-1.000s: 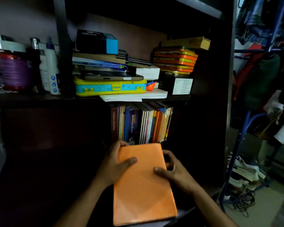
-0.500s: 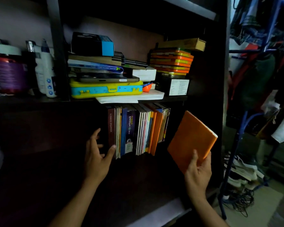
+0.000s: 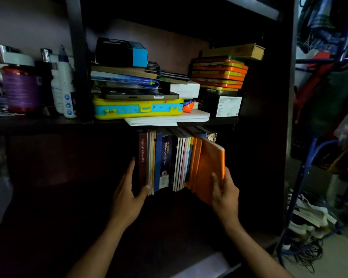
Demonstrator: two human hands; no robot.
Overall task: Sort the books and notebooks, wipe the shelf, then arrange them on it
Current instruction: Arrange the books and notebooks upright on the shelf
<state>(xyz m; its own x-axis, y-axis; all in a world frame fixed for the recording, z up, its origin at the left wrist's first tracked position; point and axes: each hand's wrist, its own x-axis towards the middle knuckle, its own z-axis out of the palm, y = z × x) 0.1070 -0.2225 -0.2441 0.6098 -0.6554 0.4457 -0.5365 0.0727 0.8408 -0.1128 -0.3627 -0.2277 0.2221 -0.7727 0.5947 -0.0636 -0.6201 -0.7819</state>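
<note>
- Orange notebook [image 3: 210, 169]: upright with a slight tilt, at the right end of the row of books [image 3: 169, 161] on the lower shelf [image 3: 169, 217], its cover against the neighbouring orange spine.
- Right hand [image 3: 225, 192]: grip closed on the notebook's lower right edge, thumb across the front cover, fingers behind it.
- Left hand [image 3: 127, 194]: fingers straight along the left side of the row, thumb on the lower spine of the maroon organiser [image 3: 142, 159]; it braces the row and clasps nothing.
- Row of books: spines outward, standing just below the upper shelf [image 3: 48, 122].
- Upper shelf: yellow-and-blue case [image 3: 138, 109] under a stack of flat items, white papers [image 3: 167, 119] in front, orange-and-yellow tins [image 3: 219, 74] to the right, bottles [image 3: 63, 83] to the left.
- Clothes rack [image 3: 329, 77]: at the right of the unit, with shoes [image 3: 309, 215] on the floor beneath.
</note>
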